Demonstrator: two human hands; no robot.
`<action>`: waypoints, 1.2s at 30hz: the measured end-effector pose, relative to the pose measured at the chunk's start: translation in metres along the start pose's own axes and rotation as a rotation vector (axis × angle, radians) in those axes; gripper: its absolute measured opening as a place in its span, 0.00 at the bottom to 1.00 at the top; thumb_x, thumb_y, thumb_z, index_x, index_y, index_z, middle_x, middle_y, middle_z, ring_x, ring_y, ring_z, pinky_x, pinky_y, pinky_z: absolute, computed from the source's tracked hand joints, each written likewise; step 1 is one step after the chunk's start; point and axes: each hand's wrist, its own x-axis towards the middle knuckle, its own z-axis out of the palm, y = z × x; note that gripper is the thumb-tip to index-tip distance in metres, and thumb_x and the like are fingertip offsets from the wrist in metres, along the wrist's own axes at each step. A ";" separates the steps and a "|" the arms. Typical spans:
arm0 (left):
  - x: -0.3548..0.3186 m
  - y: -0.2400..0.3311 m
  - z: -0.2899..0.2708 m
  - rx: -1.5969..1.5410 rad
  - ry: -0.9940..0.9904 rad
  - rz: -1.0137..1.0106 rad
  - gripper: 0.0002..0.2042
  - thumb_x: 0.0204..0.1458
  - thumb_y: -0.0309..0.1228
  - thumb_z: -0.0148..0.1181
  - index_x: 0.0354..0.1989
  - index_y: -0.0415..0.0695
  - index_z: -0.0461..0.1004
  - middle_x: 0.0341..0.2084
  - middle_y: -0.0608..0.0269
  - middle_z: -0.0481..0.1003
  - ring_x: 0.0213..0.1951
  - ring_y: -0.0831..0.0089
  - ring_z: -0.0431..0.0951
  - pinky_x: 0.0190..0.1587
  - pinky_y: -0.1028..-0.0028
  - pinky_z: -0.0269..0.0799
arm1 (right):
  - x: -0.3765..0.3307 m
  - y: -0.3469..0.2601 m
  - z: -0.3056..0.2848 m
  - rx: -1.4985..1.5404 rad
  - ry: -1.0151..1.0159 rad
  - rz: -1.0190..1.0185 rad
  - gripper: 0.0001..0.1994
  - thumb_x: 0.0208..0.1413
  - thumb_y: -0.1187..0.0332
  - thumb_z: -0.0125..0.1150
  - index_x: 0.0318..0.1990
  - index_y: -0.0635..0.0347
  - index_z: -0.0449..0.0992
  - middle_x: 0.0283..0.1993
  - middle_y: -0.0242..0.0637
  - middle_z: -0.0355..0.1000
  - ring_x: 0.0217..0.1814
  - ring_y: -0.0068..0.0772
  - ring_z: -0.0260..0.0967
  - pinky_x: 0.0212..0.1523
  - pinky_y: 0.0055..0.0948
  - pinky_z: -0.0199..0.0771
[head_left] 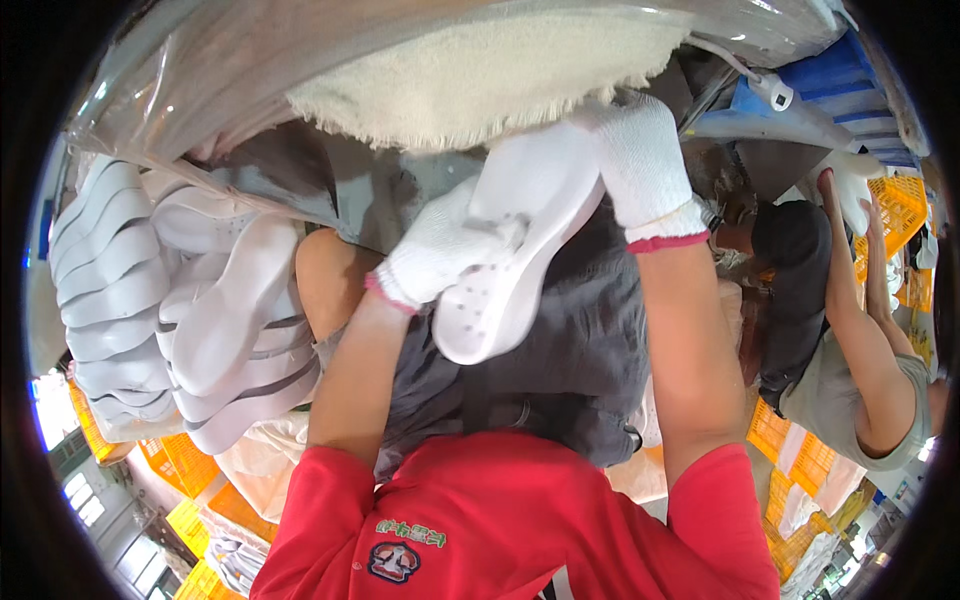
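Observation:
Across my lap lies a white foam shoe sole [497, 305], tilted, with small holes dotted over its near end. My left hand [435, 245], in a white knit glove with a red cuff, grips the sole at its left side, fingers over its inner face. At the sole's far right end, my right hand [645, 165], gloved the same way, is closed round the edge; its fingertips are partly hidden. The far end of the sole meets the frayed lower edge of a cream cloth pad [490, 80].
Stacked white soles [110, 285] stand at my left, a loose sole [235, 310] resting on them. Clear plastic sheeting [190, 75] hangs above. A white cable connector [772, 92] is at upper right. Another person [850, 380] sits at right near yellow crates [895, 215].

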 end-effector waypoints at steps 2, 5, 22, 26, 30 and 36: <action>0.009 -0.019 0.032 -0.302 0.073 0.181 0.26 0.61 0.33 0.72 0.65 0.35 0.75 0.44 0.66 0.82 0.40 0.80 0.81 0.42 0.77 0.78 | -0.019 -0.032 -0.036 0.577 -0.055 0.362 0.18 0.56 0.63 0.74 0.50 0.65 0.85 0.41 0.39 0.84 0.40 0.30 0.78 0.45 0.30 0.79; 0.031 -0.025 0.067 -0.511 0.096 0.184 0.17 0.64 0.33 0.71 0.57 0.37 0.80 0.44 0.65 0.83 0.42 0.77 0.81 0.47 0.73 0.78 | -0.051 -0.073 -0.084 0.865 -0.092 0.691 0.23 0.56 0.65 0.73 0.56 0.72 0.82 0.45 0.38 0.83 0.45 0.27 0.78 0.49 0.31 0.79; 0.080 0.000 -0.046 1.006 0.266 -0.275 0.39 0.65 0.62 0.62 0.70 0.38 0.74 0.59 0.49 0.83 0.59 0.53 0.82 0.68 0.63 0.72 | -0.022 -0.020 -0.026 0.214 0.041 0.403 0.17 0.52 0.61 0.72 0.46 0.61 0.85 0.43 0.54 0.82 0.46 0.57 0.83 0.49 0.48 0.86; 0.015 0.004 0.011 0.041 0.216 -0.110 0.24 0.63 0.50 0.73 0.54 0.40 0.85 0.37 0.73 0.81 0.34 0.87 0.76 0.37 0.81 0.72 | -0.013 -0.020 -0.023 0.187 0.044 0.277 0.19 0.51 0.62 0.74 0.48 0.62 0.84 0.45 0.54 0.83 0.48 0.59 0.82 0.52 0.48 0.85; 0.072 -0.012 0.049 -0.190 0.199 0.127 0.18 0.70 0.43 0.66 0.55 0.41 0.82 0.42 0.69 0.82 0.42 0.77 0.81 0.45 0.75 0.78 | -0.046 -0.069 -0.063 0.430 0.028 0.395 0.41 0.47 0.56 0.80 0.67 0.67 0.73 0.65 0.63 0.76 0.67 0.70 0.75 0.69 0.48 0.77; 0.081 -0.020 0.050 -0.361 -0.072 -0.041 0.28 0.73 0.49 0.61 0.69 0.40 0.74 0.61 0.55 0.80 0.56 0.65 0.82 0.61 0.62 0.79 | -0.107 -0.081 -0.094 -0.398 -0.106 -0.165 0.25 0.50 0.69 0.68 0.59 0.50 0.83 0.58 0.36 0.80 0.68 0.52 0.75 0.69 0.58 0.71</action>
